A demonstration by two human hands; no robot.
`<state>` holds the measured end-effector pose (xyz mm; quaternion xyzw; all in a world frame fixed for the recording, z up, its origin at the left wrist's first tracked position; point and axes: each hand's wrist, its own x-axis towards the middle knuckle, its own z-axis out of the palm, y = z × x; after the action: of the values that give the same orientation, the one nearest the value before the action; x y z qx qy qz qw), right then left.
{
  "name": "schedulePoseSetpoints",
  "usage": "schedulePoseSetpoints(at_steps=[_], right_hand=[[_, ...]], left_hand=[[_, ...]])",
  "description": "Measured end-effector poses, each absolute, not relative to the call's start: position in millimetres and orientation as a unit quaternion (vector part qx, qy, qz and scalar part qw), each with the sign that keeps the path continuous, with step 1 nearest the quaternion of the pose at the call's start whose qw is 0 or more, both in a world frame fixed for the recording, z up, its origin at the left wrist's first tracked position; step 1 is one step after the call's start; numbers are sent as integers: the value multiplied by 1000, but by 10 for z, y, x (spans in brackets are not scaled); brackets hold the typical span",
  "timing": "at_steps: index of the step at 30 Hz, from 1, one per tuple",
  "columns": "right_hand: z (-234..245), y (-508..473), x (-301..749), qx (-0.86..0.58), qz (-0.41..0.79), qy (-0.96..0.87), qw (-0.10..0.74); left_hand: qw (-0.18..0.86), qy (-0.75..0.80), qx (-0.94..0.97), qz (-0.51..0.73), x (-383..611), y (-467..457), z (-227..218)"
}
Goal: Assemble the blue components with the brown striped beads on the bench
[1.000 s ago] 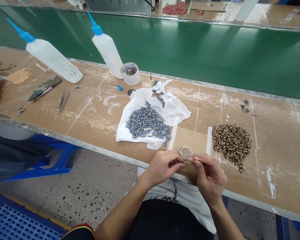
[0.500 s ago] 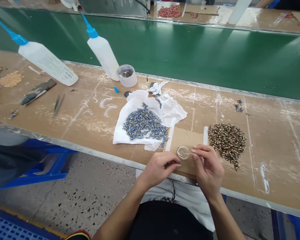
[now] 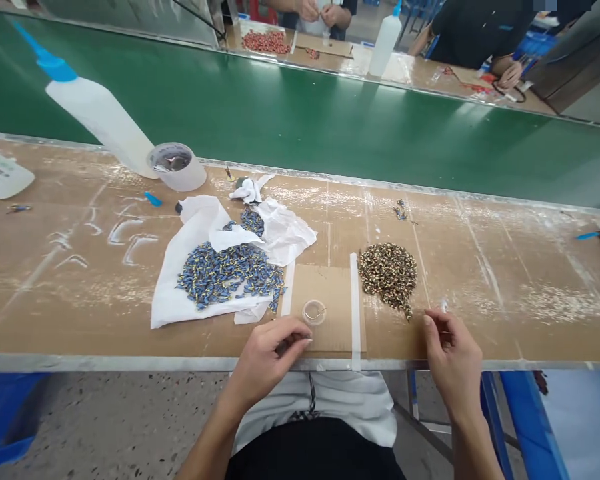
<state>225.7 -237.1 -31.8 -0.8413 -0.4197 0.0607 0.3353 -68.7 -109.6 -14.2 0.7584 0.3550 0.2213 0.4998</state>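
Note:
My left hand (image 3: 273, 350) is closed in a pinch at the table's front edge, beside a small clear round dish (image 3: 314, 313). What its fingertips hold, if anything, is too small to make out. A thin stick (image 3: 322, 311) rests in the dish. To the right, my right hand (image 3: 454, 352) hovers low over the table with fingers curled to the thumb; its inside is partly hidden. Between the dish and this hand lies a pile of small dark and cream pieces (image 3: 389, 272). Small blue and yellow pieces (image 3: 225, 270) are heaped on white paper (image 3: 167, 300) at left.
A white bottle with a blue nozzle (image 3: 100, 117) leans beside a tape roll (image 3: 183, 170). Another bottle (image 3: 3, 175) is cut off at left. Beyond the green belt (image 3: 300, 127), people sit near red pieces (image 3: 266, 42). White tape (image 3: 355, 313) borders a cardboard patch.
My right hand has let go of the thin stick, now resting in the dish, and has moved right past the dark pile. My left hand stays pinched by the dish. The view has turned right.

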Motion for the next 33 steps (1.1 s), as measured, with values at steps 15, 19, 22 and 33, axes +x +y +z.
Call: schedulePoseSetpoints(at_steps=[15, 19, 22, 33], right_hand=[[-269, -2269, 2637, -744, 176, -599, 238], [-230, -2227, 2648, -754, 172, -589, 235], [-228, -2240, 2653, -752, 167, -592, 237], [-232, -2268, 2671, -769, 153, -571, 242]], left_hand=[[559, 344, 731, 186, -761, -1122, -90], [572, 350, 724, 164, -804, -1220, -18], [575, 344, 724, 164, -830, -1268, 34], [529, 321, 758, 207, -866, -1116, 257]])
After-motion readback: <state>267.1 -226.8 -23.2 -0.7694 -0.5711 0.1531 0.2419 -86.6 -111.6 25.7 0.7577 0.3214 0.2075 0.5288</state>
